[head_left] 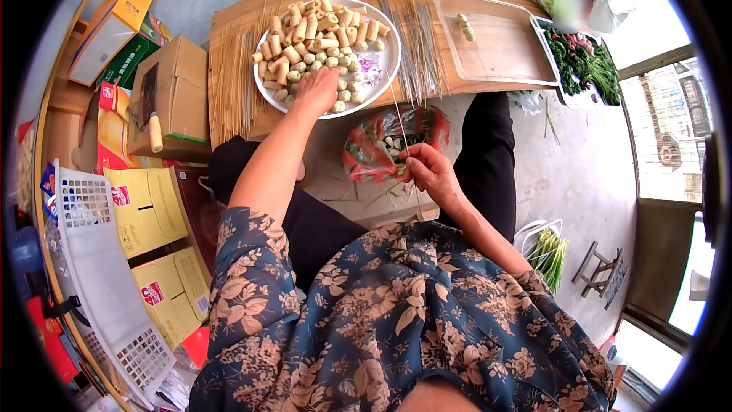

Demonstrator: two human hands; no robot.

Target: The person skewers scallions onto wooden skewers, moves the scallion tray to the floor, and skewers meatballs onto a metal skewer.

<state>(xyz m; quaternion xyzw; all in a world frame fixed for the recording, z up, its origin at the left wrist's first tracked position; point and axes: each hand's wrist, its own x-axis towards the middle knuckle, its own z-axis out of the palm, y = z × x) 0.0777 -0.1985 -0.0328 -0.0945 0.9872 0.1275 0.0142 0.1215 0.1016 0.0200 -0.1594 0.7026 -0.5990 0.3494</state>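
My left hand (316, 93) reaches onto a large white plate (391, 76) at the table's front edge. Its fingers are drawn together among pale green balls (338, 106); what they pinch, if anything, is hidden. Beige tube-shaped pieces (312, 27) are heaped on the back of the plate. Lower and to the right, my right hand (432, 171) grips a thin skewer (399, 118). The skewer points up toward the plate's right rim, and no ball shows on it.
Loose skewers (415, 46) lie right of the plate, more (232, 84) left. A clear tray (496, 46) holds one loaded skewer (466, 28). Greens fill another tray (581, 65). A red-and-clear bag (370, 152) sits between the knees. Boxes (179, 84) and a white basket (99, 259) line the left.
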